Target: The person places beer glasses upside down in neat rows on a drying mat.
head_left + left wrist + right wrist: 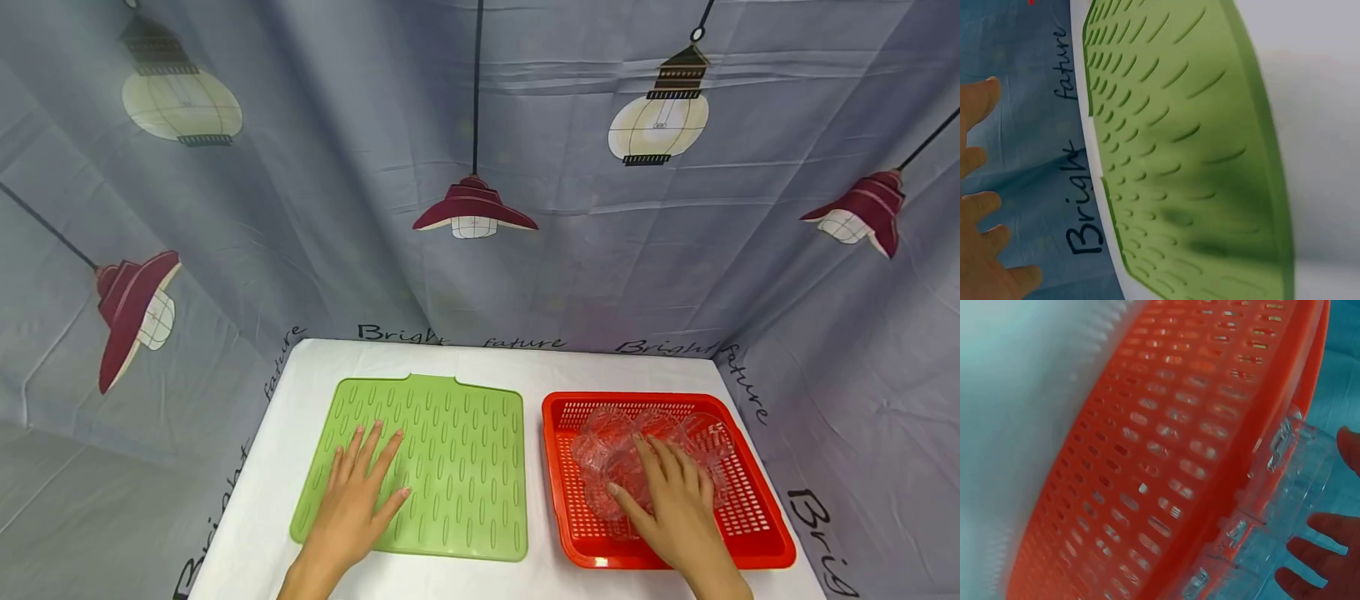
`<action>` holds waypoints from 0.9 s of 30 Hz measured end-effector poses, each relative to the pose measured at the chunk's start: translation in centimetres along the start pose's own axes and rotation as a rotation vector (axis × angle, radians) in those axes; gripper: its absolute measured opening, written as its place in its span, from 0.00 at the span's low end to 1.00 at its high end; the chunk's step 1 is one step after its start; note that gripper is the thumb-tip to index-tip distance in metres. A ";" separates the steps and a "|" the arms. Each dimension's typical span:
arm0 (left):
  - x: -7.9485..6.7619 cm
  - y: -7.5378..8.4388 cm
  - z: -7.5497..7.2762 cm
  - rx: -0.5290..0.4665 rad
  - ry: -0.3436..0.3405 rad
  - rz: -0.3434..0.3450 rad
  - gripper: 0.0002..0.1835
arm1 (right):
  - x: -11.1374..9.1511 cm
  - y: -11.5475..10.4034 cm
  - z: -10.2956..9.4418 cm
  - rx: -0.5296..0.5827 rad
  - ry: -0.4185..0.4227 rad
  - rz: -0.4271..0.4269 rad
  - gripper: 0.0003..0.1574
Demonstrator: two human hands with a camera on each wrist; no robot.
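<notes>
A light green draining mat (457,467) with rows of raised oval ridges lies on the left of the white table. Above its left part hovers my left hand (351,510), fingers spread and nothing held; the left wrist view shows those fingertips apart from the mat. To the right stands a red slotted plastic basket (557,492) holding several transparent cups (603,429). My right hand (678,508) is over these cups with its fingers loosely extended. In the right wrist view a clear cup (1297,481) rises above the basket rim beside the fingers; whether they touch is unclear.
The white tablecloth (534,542) shows between mat and basket and along the back edge. Grey-blue curtains (465,283) printed with lamps and lettering enclose the table at the back and both sides.
</notes>
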State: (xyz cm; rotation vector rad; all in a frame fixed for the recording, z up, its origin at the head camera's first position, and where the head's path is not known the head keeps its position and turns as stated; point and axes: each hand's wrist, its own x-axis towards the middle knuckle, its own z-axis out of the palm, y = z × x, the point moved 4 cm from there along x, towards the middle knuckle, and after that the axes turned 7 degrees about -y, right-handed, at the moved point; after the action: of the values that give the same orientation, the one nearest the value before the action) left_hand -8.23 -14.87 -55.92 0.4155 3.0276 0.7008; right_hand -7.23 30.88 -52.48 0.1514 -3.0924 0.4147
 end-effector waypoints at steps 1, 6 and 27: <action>-0.1 0.1 0.2 -0.007 -0.007 -0.002 0.46 | 0.1 0.0 -0.1 -0.004 -0.002 0.001 0.56; -0.6 0.7 1.2 -0.025 -0.007 0.005 0.47 | 0.7 -0.2 -0.2 -0.027 -0.065 0.031 0.58; -1.8 1.6 3.3 -0.064 0.028 0.048 0.48 | 0.7 0.4 0.5 0.017 -0.107 0.074 0.63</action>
State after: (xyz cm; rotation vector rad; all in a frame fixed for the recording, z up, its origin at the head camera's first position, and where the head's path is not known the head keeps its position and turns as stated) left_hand -5.87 -12.52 -58.27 0.4824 3.0208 0.8114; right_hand -7.94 31.06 -53.02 0.0608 -3.2081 0.4501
